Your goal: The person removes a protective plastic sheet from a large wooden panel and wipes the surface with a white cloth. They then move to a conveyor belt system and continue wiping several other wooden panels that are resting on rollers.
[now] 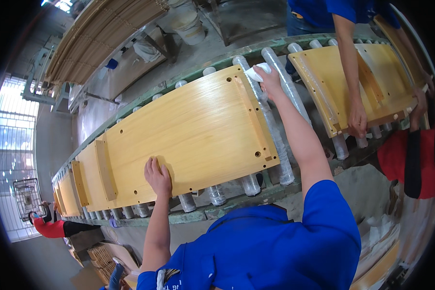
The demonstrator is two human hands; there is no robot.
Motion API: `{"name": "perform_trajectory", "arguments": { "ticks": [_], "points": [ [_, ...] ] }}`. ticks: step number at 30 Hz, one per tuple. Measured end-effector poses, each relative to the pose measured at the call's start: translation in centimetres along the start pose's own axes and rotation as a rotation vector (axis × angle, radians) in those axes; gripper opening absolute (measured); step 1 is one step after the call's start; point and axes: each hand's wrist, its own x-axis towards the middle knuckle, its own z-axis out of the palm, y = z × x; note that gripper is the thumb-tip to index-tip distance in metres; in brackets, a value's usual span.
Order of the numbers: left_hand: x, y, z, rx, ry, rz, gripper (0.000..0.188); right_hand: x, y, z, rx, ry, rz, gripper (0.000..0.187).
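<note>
A large yellow wooden panel [179,130] with drilled holes and cross strips lies flat on a roller conveyor [285,87] in front of me. My left hand [158,179] rests on the panel's near edge, fingers stretched out, holding nothing. At the panel's far right corner, my right hand [269,83] is closed around a white cloth [259,72], just off the end edge and above the wrapped rollers. Along that right end runs a wooden strip [253,118] fixed to the panel. I cannot tell whether the cloth touches the wood.
To the right, a co-worker's hand [357,118] grips a second wooden panel [319,82]; a person in red [403,162] stands beside it. More panels [68,195] line the conveyor leftward. Stacked brown boards [106,34] and a white bucket [188,29] stand beyond.
</note>
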Motion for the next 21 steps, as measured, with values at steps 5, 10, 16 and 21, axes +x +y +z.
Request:
{"name": "perform_trajectory", "arguments": {
  "ticks": [5,10,16,21],
  "points": [
    [0.4,0.1,0.4,-0.005,-0.005,-0.001,0.042,3.7,0.9,0.4,-0.506,0.116,-0.305,0.055],
    [0.2,-0.2,0.4,0.009,0.001,-0.007,0.042,4.3,0.7,1.9,-0.638,0.064,-0.359,0.051],
    [0.2,-0.3,0.4,0.016,-0.014,-0.021,0.042,3.7,0.6,2.8,-0.797,0.057,-0.412,0.046],
    [0.3,-0.5,0.4,0.023,-0.014,-0.018,0.042,3.7,0.5,2.8,-0.832,0.055,-0.407,0.045]
  ]
}}
